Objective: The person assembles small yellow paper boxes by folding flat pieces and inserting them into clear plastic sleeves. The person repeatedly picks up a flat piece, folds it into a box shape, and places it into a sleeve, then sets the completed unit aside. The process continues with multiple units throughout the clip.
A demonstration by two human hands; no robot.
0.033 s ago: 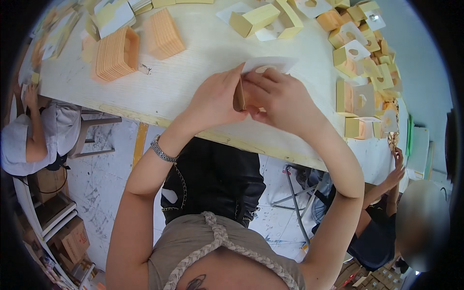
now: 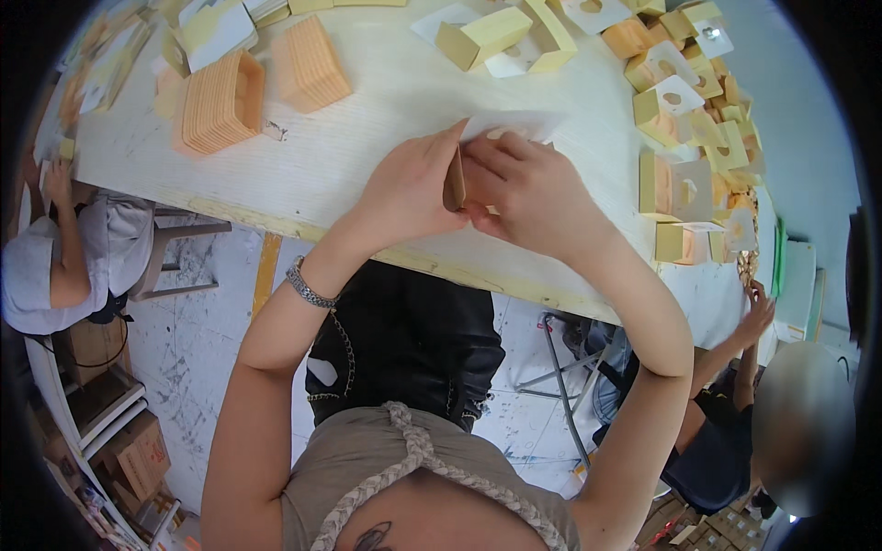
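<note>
Both my hands meet over the near edge of a pale wooden table (image 2: 367, 138). My left hand (image 2: 409, 188) and my right hand (image 2: 533, 188) together grip a small folded cardboard piece (image 2: 454, 184), tan on its visible edge. A white flat card blank (image 2: 510, 124) lies just beyond my fingers and is partly covered by them. A metal bracelet (image 2: 308, 286) sits on my left wrist.
Two stacks of orange flat cardboard (image 2: 225, 101) (image 2: 312, 64) stand at the back left. Folded yellow boxes (image 2: 482, 37) and a pile of small cut-out boxes (image 2: 689, 119) fill the back and right. One seated person (image 2: 64, 257) is at left, another (image 2: 735, 432) at right. A metal stool (image 2: 551, 367) stands below the table.
</note>
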